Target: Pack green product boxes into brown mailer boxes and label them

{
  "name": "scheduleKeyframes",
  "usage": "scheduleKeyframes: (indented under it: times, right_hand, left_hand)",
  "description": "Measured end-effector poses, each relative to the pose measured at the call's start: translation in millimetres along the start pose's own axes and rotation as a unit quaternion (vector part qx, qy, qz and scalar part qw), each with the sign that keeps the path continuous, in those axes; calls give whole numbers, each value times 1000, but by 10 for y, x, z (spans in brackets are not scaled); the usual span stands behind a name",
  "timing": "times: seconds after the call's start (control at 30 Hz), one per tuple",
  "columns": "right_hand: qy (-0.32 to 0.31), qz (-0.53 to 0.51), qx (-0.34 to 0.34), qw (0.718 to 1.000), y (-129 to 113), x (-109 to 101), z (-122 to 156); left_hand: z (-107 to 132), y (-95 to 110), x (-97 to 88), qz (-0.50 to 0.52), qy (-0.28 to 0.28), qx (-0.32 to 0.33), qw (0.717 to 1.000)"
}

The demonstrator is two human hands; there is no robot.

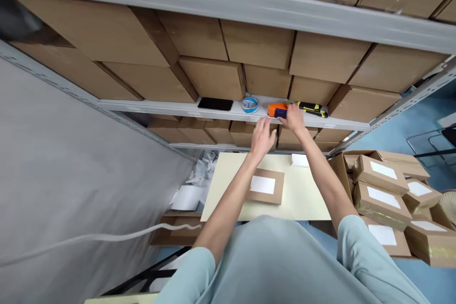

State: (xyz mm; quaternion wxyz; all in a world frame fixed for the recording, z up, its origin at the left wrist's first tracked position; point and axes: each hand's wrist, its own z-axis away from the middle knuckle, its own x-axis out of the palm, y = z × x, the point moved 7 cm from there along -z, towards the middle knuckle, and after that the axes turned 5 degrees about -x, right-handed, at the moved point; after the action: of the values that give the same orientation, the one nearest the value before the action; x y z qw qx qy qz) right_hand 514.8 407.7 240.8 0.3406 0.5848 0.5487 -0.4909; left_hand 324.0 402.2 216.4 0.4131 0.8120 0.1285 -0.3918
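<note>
My right hand (294, 118) reaches up to the grey shelf edge (178, 106) and its fingers rest on an orange and blue tape dispenser (276, 110). My left hand (262, 136) hovers just below the shelf with fingers spread and nothing in it. Below both arms, a flat brown parcel with a white label (267, 186) lies on a pale yellow table (306, 199). A black and yellow tool (313, 109) lies on the shelf right of the dispenser. A roll of tape (250, 104) and a black phone (215, 103) sit to its left.
Brown cartons (213, 76) fill the shelves above and below. A pile of labelled parcels (383, 194) in an open box stands at the right on the blue floor. Crumpled white paper (199, 175) lies left of the table. A small white pad (299, 160) sits at the table's far edge.
</note>
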Motion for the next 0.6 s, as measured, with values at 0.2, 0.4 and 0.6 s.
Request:
scheduleKeyframes:
  times: [0.2,0.4,0.6]
  right_hand:
    - [-73,36,-3,997,-21,111,-160]
    - [-84,29,-4,996,-56,6,-118]
    - [-65,5,-37,997,-57,-54,316]
  left_hand:
    - [-693,324,368,-79,-114,31,990]
    - [-644,322,432,-102,-131,11,986]
    - [-231,378,149,-27,-87,46,995]
